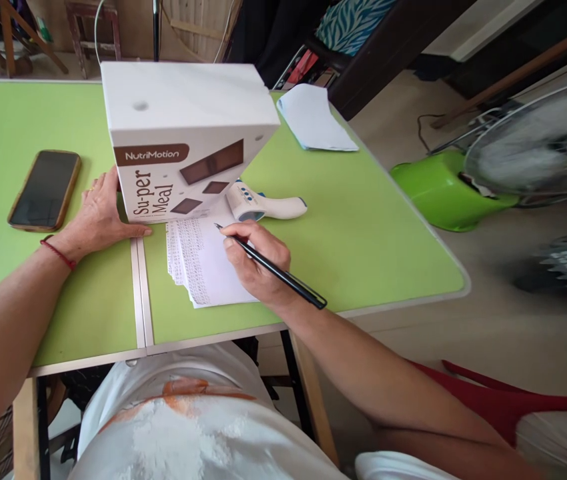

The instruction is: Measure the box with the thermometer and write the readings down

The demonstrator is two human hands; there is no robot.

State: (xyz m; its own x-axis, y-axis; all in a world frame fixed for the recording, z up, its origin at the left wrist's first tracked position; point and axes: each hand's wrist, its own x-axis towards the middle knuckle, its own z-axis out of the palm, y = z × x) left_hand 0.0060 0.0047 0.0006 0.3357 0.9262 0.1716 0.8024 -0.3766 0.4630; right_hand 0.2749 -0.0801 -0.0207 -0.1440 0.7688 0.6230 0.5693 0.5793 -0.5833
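A white "Su-per Meal" box (191, 100) stands at the middle of the green table. My left hand (101, 220) is at its lower left edge, thumb along the front and fingers on the side, partly around it. In my right hand (258, 260) is a black pen (286, 275), pinched between thumb and fingers with its tip over the paper. Sheets of paper (228, 277) with rows of small handwriting lie in front of the box, their far part hidden by it. Behind the right hand lies a white and blue infrared thermometer (268, 205), partly covered by the box.
A phone (45, 190) in a brown case lies on the left of the table (363, 233). Folded white paper (316, 120) rests near the far right edge. A seam crosses the tabletop below my left hand. On the floor at right are a green stool (433, 193) and a fan (543, 143).
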